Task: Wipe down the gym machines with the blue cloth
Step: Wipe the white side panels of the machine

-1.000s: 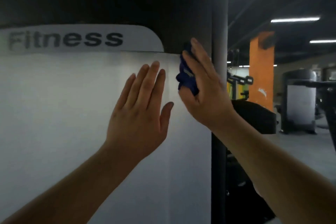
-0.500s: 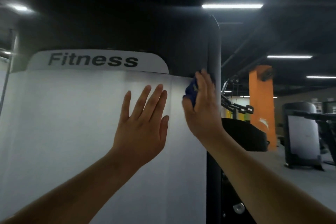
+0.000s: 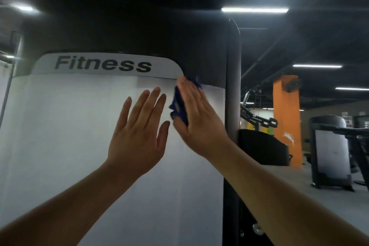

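i'm pressing the cloth on the panel under my flat right hand, left hand flat and empty; unpinched, the cloth risks sliding out.

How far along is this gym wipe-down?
Nothing looks clearly finished. In hand: the right hand presses the blue cloth on the white panel near its top right corner, below the Fitness label; the left hand rests flat beside it. Likely left: the panel's lower part, the black post, the far machine.

Two bare forearms lead to a bare left hand and bare right hand.
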